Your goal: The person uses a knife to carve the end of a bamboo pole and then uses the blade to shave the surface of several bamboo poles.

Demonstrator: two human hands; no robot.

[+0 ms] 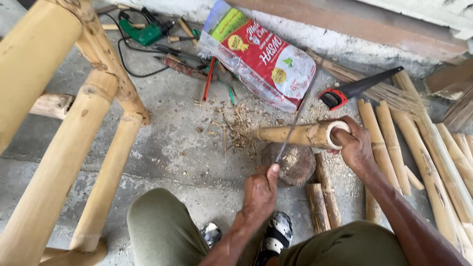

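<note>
nearest, the left hand (260, 191) is fisted tight round the handle of a thin blade (290, 133), whose length slants up and crosses the bamboo piece (295, 134). just right of it, the right hand (355, 145) wraps its fingers closed over the cut end of that bamboo, which lies across a rounded stone (294, 165) on the concrete floor (177, 148). split bamboo lengths (433, 162) lie at the right, a bamboo frame (98, 128) stands at the left. farther off rest a red-handled handsaw (357, 88), a printed sack (261, 59) and a green drill (143, 33).
</note>
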